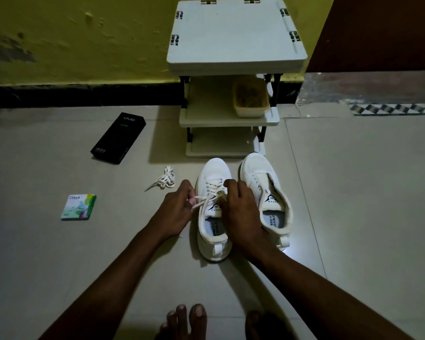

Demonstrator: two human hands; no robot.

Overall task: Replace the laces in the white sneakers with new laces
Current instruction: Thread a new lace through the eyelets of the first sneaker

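1. Two white sneakers stand side by side on the floor, toes toward the wall edge, just in front of a rack.
2. The laced sneaker has a lace crossed through its front eyelets. The other sneaker, touching or nearly touching it on my right, has open eyelets and no lace.
3. My left hand is beside the laced sneaker, fingers curled, pinching one end of the lace between thumb and fingertips. The strand runs from there across to the eyelets.
4. My right hand is over the tongue of the same sneaker, fingers curled down and gripping the lace where it meets the upper eyelets. The thumb is hidden.
5. A loose lace lies bunched on the floor just left of the laced sneaker's toe.
6. A black box lies further left, nearer the wall edge, and a small green and white box lies well left of my left hand.
7. A tub sits on the rack's middle shelf, at its right side.
8. My bare toes show at the near edge of the floor.
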